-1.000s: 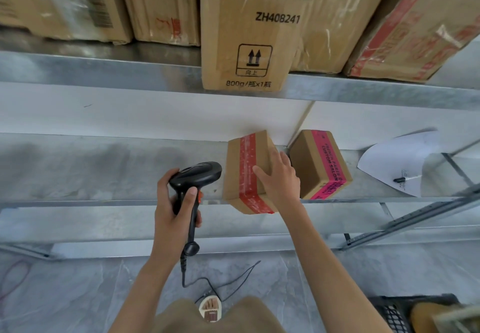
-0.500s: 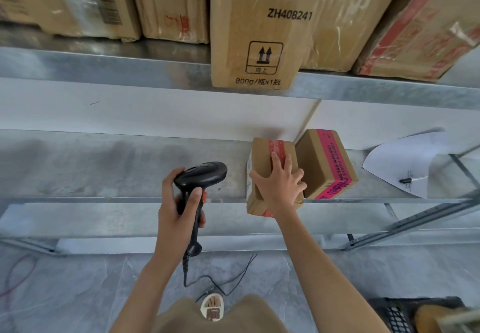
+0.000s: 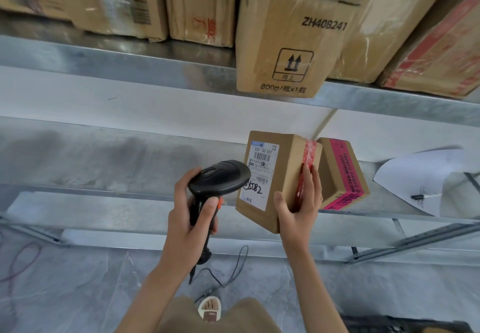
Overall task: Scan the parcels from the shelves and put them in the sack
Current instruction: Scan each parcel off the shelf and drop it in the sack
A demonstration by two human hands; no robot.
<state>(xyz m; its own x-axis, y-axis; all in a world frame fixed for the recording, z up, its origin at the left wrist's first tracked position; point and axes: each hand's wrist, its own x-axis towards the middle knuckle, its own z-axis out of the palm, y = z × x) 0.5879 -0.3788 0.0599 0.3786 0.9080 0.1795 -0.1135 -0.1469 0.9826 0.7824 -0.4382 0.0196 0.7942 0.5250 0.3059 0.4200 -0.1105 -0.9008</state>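
Observation:
My right hand (image 3: 298,208) grips a small brown parcel (image 3: 283,177) with red tape, lifted off the lower metal shelf (image 3: 104,161) and turned so its white barcode label faces left. My left hand (image 3: 187,218) holds a black corded barcode scanner (image 3: 218,179) by the handle, its head just left of the label. A second small parcel (image 3: 340,174) with pink tape lies on the shelf right behind the held one. No sack shows.
The upper shelf (image 3: 130,68) carries several large cardboard boxes, one marked ZH408241 (image 3: 291,39) overhanging its edge. A white sheet with a pen (image 3: 426,179) lies at the right on the lower shelf. A black crate (image 3: 384,326) shows at bottom right on the grey floor.
My right hand has lifted the red-taped parcel off the shelf and turned it so the label faces the scanner. The scanner has risen slightly toward the parcel.

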